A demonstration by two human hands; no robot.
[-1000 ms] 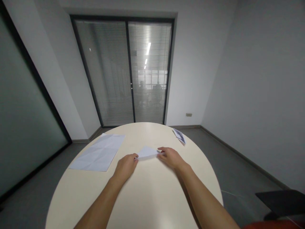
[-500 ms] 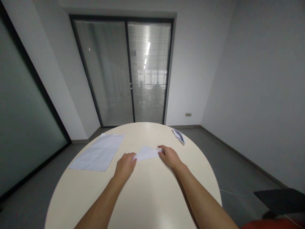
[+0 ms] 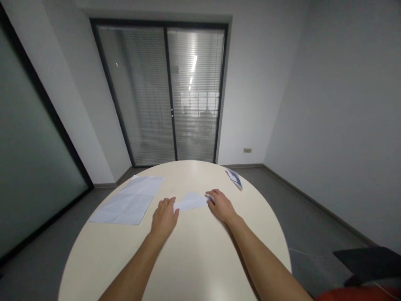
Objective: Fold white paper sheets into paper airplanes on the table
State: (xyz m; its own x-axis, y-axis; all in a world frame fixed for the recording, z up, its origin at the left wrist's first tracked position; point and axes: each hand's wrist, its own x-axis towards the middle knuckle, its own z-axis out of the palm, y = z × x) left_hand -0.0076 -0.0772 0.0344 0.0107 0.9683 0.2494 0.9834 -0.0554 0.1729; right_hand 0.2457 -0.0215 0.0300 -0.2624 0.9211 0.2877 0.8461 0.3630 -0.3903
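Note:
A small folded sheet of white paper (image 3: 191,201), roughly triangular, lies flat on the pale round table between my hands. My left hand (image 3: 164,215) rests at its left corner, thumb and fingers apart. At the opposite end, my right hand (image 3: 220,205) has its thumb and fingertips around the right corner, which they partly hide.
A large creased white sheet (image 3: 130,201) is spread on the left of the round table (image 3: 191,259). A folded printed paper (image 3: 234,178) sits near the far right edge. A dark flat object (image 3: 369,262) is beyond the table at lower right.
My left hand has shifted slightly left and its fingers have loosened from the paper's left corner. My right hand has moved a touch left, still at the right corner.

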